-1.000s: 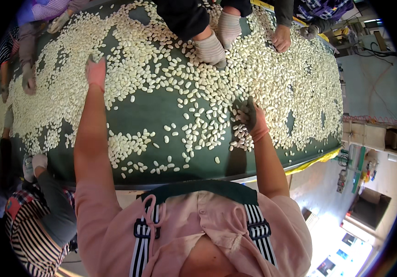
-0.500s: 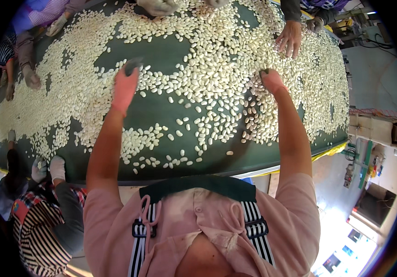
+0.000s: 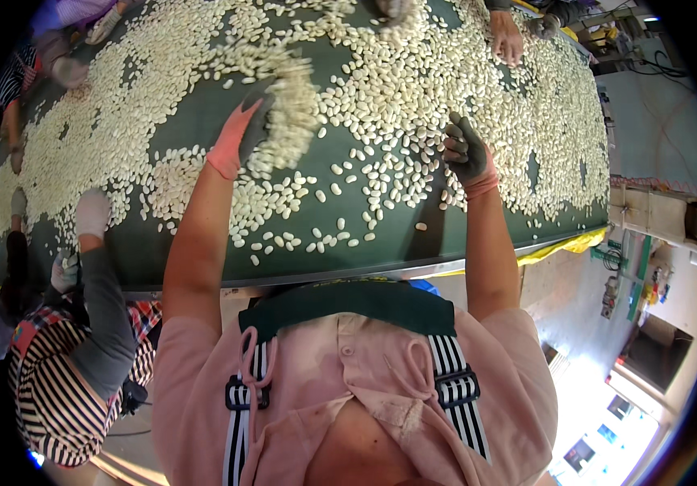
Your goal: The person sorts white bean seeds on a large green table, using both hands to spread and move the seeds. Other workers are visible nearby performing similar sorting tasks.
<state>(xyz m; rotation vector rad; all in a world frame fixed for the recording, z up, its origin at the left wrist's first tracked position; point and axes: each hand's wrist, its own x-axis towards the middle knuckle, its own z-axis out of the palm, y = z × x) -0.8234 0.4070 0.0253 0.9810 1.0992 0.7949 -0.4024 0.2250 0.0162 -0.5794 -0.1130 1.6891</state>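
White beans [image 3: 397,73] lie spread over a long, dark green table [image 3: 348,259]. My left hand [image 3: 241,134], in a pink glove with a dark palm, is at the edge of a motion-blurred mass of beans left of centre; its fingers are too smeared to read. My right hand [image 3: 468,152], gloved alike, is over the beans right of centre, palm partly showing, with fingers bent, somewhat apart and no object visible in them.
Co-workers' hands work around the table: a bare hand [image 3: 507,42] at the top right, gloved hands [image 3: 93,212] at the left. A person in stripes [image 3: 65,381] is close at my left. Yellow sheeting [image 3: 563,247] runs along the right edge.
My left hand has moved rightward since the first frame, and beans around it are now in motion. My right hand has turned palm-up, slightly lower than half a second ago.
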